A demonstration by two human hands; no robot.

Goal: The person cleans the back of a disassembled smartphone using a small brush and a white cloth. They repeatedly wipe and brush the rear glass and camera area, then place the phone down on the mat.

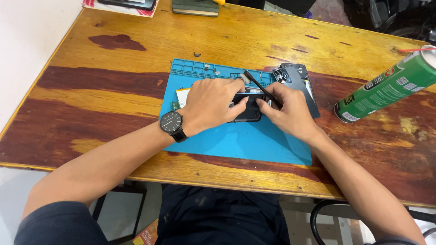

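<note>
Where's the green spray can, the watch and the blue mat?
green spray can (386,88), head view, middle of its body.
wristwatch (171,122), head view, dark dial.
blue mat (236,140), head view, bare front part.

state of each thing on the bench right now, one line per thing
black phone body: flat on the blue mat, pinned by both hands
left hand: pressing on the phone
right hand: gripping a thin black tool
thin black tool: tilted, tip at the phone
dark rear cover: detached, lying beside
green spray can: on its side
blue mat: flat on the table
</note>
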